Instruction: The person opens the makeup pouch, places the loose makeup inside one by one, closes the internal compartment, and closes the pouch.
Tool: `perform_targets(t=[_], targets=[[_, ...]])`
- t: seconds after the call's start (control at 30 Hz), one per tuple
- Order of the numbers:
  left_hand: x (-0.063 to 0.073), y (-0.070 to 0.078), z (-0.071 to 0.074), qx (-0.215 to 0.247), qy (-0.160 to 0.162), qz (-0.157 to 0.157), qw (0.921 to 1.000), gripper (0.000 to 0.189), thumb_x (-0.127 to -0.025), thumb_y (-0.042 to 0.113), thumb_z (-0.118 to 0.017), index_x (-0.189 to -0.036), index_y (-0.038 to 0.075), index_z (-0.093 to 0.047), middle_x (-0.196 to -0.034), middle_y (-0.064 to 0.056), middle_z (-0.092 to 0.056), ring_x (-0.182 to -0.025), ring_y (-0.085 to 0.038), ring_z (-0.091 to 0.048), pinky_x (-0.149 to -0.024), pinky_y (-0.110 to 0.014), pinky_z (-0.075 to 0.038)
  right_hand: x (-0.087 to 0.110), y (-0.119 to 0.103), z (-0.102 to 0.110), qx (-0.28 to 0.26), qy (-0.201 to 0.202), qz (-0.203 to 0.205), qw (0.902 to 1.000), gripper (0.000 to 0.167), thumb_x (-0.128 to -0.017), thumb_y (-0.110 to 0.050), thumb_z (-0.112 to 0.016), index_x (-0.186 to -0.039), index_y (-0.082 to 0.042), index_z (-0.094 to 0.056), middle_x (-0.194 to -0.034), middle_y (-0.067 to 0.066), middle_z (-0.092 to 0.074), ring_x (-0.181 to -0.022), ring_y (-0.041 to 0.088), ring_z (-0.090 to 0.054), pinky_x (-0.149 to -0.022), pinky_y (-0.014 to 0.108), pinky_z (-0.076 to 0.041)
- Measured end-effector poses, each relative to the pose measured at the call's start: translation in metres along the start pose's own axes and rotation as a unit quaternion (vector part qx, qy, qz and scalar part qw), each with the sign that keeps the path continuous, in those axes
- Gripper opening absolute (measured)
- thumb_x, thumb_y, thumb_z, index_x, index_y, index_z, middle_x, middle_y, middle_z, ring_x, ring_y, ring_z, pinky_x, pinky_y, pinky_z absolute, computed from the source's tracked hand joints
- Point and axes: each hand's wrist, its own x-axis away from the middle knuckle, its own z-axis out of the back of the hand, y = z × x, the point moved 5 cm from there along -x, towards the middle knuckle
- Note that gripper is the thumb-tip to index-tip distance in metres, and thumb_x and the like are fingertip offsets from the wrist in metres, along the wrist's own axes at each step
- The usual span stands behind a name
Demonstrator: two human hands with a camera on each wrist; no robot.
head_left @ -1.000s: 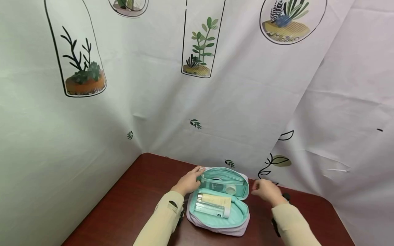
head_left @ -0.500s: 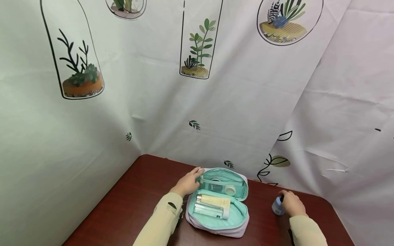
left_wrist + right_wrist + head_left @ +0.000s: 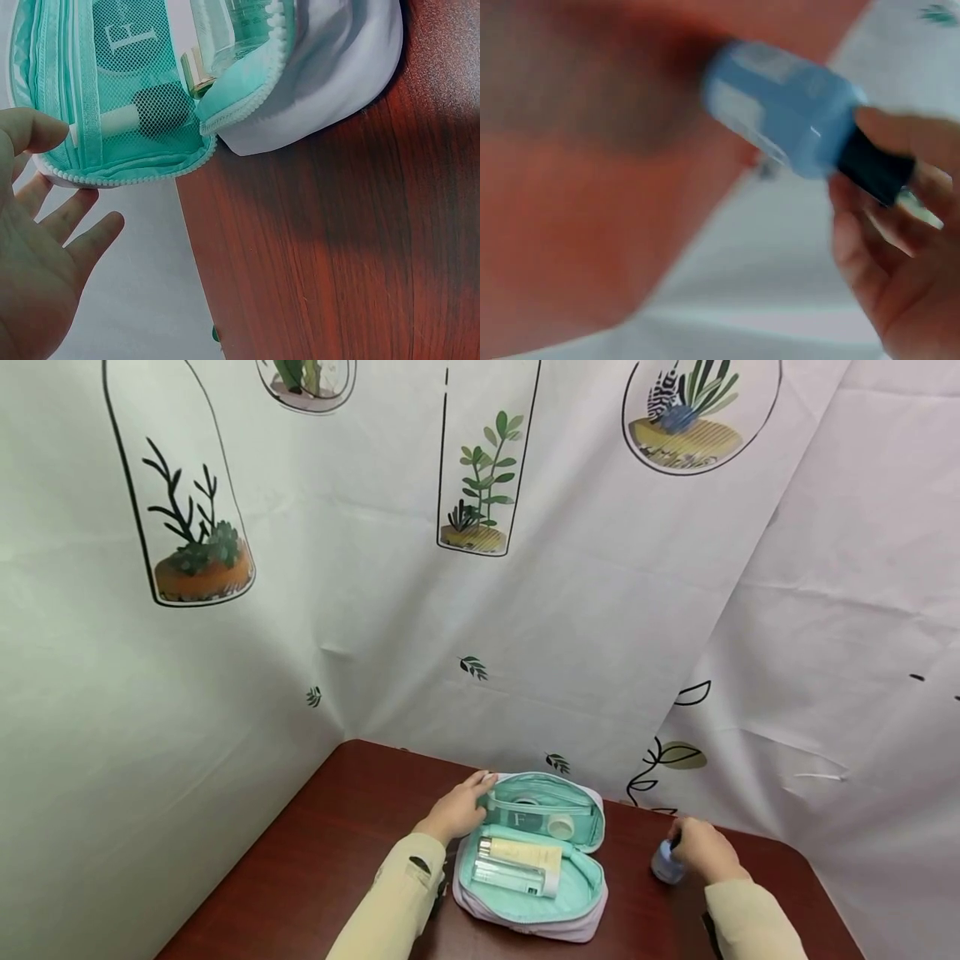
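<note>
My right hand point(image 3: 708, 850) pinches the black cap point(image 3: 874, 166) of a small blue bottle point(image 3: 780, 105) with pale labels. Whether the bottle's base touches the table cannot be made out. A toiletry bag point(image 3: 540, 927), pale lilac outside and mint inside, lies unzipped with its lid raised. At the lid's left edge my left hand point(image 3: 456, 810) holds on, thumb inside and fingers behind. A yellow tube point(image 3: 525, 853) and a clear bottle point(image 3: 510, 875) lie in the bag's lower half. Behind the lid's mesh pocket point(image 3: 127, 82) are a round item and a white-and-dark one.
The dark red-brown table point(image 3: 322, 860) runs back to a white patterned cloth point(image 3: 390, 610) hung behind it. More cloth hangs close along the left and right sides.
The right hand moved rightward from beside the bag to the blue bottle, grasped its cap, and has now shifted it slightly left. The left hand stays at the lid.
</note>
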Motion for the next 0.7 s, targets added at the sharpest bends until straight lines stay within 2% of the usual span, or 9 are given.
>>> perform_targets(t=[0.1,0.2,0.27,0.37,0.5,0.7], targets=[[-0.001,-0.002,-0.001,-0.005,0.001,0.000,1.0000,0.060,-0.088,0.007,-0.051,-0.144,0.021,-0.036,-0.150,-0.003,-0.026,-0.114,-0.024,-0.049,-0.049,-0.027,-0.033,0.000,-0.027,0.009,-0.013,-0.025,0.046,0.9986,0.017,-0.063,0.003,-0.068,-0.071,-0.007,-0.056,-0.068,0.004,-0.051,-0.061,0.018,-0.048,-0.053,0.034,-0.041],[-0.003,-0.003,-0.002,-0.010,0.004,-0.002,0.9999,0.061,-0.087,0.007,-0.051,-0.144,0.022,-0.036,-0.150,-0.002,-0.026,-0.111,-0.022,-0.050,-0.047,-0.026,-0.033,0.000,-0.058,0.014,-0.029,-0.051,0.091,0.9941,0.019,-0.059,0.003,-0.067,-0.069,-0.008,-0.054,-0.064,0.002,-0.049,-0.058,0.016,-0.045,-0.050,0.031,-0.040],[-0.004,-0.004,-0.003,-0.010,0.005,-0.004,0.9999,0.061,-0.087,0.007,-0.051,-0.144,0.022,-0.036,-0.150,-0.002,-0.026,-0.112,-0.023,-0.050,-0.047,-0.026,-0.033,0.002,-0.078,0.014,-0.038,-0.068,0.133,0.9881,0.020,-0.059,0.001,-0.068,-0.069,-0.008,-0.054,-0.064,0.000,-0.048,-0.057,0.014,-0.044,-0.050,0.029,-0.039],[-0.005,-0.005,-0.003,-0.006,0.003,-0.003,1.0000,0.061,-0.087,0.007,-0.051,-0.144,0.022,-0.036,-0.150,-0.002,-0.026,-0.112,-0.023,-0.050,-0.048,-0.027,-0.033,0.004,-0.108,0.009,-0.060,-0.092,0.199,0.9738,0.020,-0.060,0.000,-0.069,-0.071,-0.009,-0.054,-0.065,-0.003,-0.049,-0.058,0.011,-0.043,-0.051,0.027,-0.039],[-0.005,-0.004,-0.002,-0.006,0.001,-0.002,1.0000,0.061,-0.087,0.007,-0.051,-0.144,0.022,-0.036,-0.150,-0.002,-0.026,-0.110,-0.022,-0.051,-0.048,-0.026,-0.033,0.006,-0.142,-0.008,-0.092,-0.120,0.259,0.9541,0.019,-0.062,-0.002,-0.069,-0.073,-0.010,-0.055,-0.067,-0.006,-0.051,-0.059,0.006,-0.043,-0.051,0.025,-0.040],[-0.003,-0.003,-0.001,-0.010,-0.002,-0.009,0.9999,0.060,-0.087,0.006,-0.051,-0.144,0.020,-0.037,-0.149,-0.004,-0.027,-0.107,-0.023,-0.052,-0.047,-0.027,-0.032,0.012,-0.176,-0.052,-0.130,-0.150,0.292,0.9356,0.018,-0.065,-0.003,-0.070,-0.074,-0.011,-0.057,-0.073,-0.005,-0.055,-0.063,0.004,-0.046,-0.055,0.024,-0.042]])
